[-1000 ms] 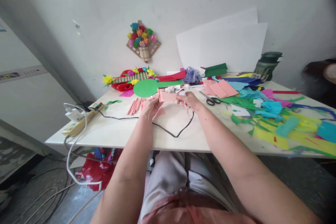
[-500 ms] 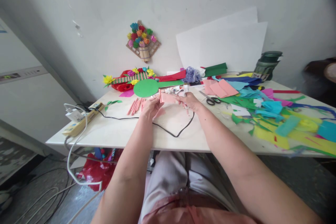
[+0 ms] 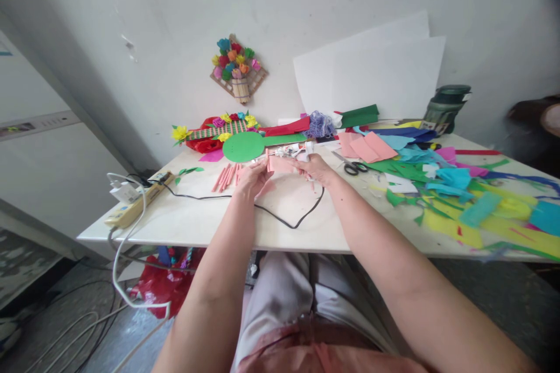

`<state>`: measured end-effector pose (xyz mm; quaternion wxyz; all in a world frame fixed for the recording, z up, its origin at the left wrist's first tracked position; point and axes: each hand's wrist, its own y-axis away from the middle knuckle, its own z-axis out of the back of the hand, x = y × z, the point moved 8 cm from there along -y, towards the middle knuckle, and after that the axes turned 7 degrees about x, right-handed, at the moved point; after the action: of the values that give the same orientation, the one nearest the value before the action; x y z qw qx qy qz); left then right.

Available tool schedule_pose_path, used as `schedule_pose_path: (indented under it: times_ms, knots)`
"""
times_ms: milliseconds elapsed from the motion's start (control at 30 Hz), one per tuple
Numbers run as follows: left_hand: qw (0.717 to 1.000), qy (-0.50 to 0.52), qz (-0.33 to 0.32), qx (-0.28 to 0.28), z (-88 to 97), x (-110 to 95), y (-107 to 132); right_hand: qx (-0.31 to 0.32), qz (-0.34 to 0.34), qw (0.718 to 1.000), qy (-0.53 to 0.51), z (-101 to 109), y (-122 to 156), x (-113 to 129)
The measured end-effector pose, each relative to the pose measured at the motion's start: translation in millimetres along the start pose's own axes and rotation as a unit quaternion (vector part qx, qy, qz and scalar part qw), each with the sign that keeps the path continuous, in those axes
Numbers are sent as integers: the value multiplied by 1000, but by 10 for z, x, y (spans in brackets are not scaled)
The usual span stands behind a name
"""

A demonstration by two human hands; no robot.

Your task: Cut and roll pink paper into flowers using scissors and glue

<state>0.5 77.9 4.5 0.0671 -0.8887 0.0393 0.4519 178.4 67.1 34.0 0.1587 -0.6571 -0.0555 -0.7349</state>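
A strip of pink crepe paper (image 3: 282,164) stretches between my two hands above the white table. My left hand (image 3: 255,176) is closed on its left end, where the paper looks rolled into a thin upright tube. Pinching the other end, my right hand (image 3: 318,169) is closed too. A white tool (image 3: 310,148), resembling a glue gun, shows at my right fingers; I cannot tell how firmly it is held. Several rolled pink paper sticks (image 3: 225,177) lie left of my left hand. Below the strip is a loose pink piece (image 3: 265,188).
A black cord (image 3: 295,226) loops across the table toward a power strip (image 3: 135,201). Scissors (image 3: 355,168), pink paper sheets (image 3: 374,147) and colourful scraps (image 3: 459,204) lie right. A green paper disc (image 3: 243,147) is behind my hands. A green bottle (image 3: 446,108) stands back right.
Hardly anything differs. The upright rolled end at my left fingers has shifted slightly right; both hands keep their hold on the pink strip.
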Motion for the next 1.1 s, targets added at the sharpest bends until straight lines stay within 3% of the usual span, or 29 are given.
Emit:
schedule_pose_path:
  times_ms: [733, 1100]
  knots:
    - [1000, -13, 14, 23, 0, 42, -10, -40, 16, 999, -21, 64, -29, -13]
    - [1000, -11, 14, 12, 11, 39, -6, -29, 16, 999, -7, 55, -50, -43]
